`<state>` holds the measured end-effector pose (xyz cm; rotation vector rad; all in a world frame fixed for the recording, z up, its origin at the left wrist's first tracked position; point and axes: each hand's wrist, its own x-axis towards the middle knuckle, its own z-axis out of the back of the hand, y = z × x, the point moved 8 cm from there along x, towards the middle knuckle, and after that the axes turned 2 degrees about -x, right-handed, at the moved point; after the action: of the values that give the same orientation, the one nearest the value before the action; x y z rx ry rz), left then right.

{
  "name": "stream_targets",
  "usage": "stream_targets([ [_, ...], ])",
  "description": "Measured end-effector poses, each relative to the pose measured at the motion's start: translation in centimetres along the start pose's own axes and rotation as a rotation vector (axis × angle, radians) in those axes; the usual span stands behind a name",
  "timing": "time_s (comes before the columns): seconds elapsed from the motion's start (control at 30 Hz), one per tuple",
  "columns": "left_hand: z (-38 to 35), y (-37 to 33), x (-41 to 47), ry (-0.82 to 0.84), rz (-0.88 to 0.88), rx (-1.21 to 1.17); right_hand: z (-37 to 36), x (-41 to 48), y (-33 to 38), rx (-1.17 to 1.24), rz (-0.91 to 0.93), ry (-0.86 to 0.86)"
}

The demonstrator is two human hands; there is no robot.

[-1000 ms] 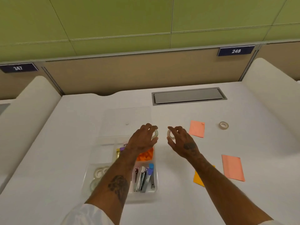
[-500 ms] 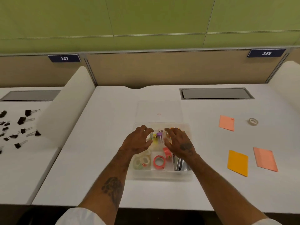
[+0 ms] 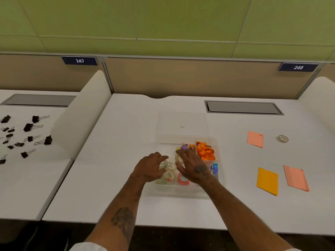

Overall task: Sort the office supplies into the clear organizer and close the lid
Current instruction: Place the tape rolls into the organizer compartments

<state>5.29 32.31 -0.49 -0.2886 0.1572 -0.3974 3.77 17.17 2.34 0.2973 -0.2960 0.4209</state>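
Note:
The clear organizer (image 3: pixel 216 142) sits mid-desk with its lid (image 3: pixel 182 122) lying open and flat behind it. My left hand (image 3: pixel 149 170) is over the front-left compartment and pinches a small tape roll (image 3: pixel 164 164) just above several other tape rolls (image 3: pixel 170 174). My right hand (image 3: pixel 193 168) hovers over the middle of the organizer, its fingers curled on a white tape roll (image 3: pixel 178 158). A red tape roll (image 3: pixel 183 180), orange clips (image 3: pixel 205 151) and blue items (image 3: pixel 215 168) lie in other compartments.
To the right on the desk lie a loose tape roll (image 3: pixel 283 138), two pink sticky notes (image 3: pixel 255 139) (image 3: pixel 295 177) and an orange one (image 3: pixel 267 181). Black binder clips (image 3: pixel 27 127) are scattered on the neighbouring desk, beyond a white divider (image 3: pixel 79 116). A grey cable hatch (image 3: pixel 243 107) sits behind.
Both hands carried their tape rolls from right of the organizer to over it, then lowered into the compartments. My view shifted left, showing the neighbouring desk.

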Motion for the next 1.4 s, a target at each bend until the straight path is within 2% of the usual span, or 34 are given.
stream_targets([
  [0.6,0.4,2.8,-0.6,-0.145,0.055,0.101,-3.6,1.2,1.2,-0.034,0.056,0.231],
  [0.7,0.7,3.1,-0.6,-0.152,0.077,0.138,-4.3,1.2,0.9,-0.046,0.032,0.302],
  [0.83,0.8,3.2,-0.4,-0.169,0.101,0.168,-4.1,1.0,0.0,-0.108,-0.027,0.315],
  [1.1,0.4,0.6,2.0,-0.188,0.059,0.181,-1.4,-1.1,-4.5,-0.195,-0.175,0.251],
  [1.4,-1.6,-8.0,8.6,-0.13,-0.074,0.202,1.6,-5.7,-15.2,-0.218,-0.396,0.259],
])
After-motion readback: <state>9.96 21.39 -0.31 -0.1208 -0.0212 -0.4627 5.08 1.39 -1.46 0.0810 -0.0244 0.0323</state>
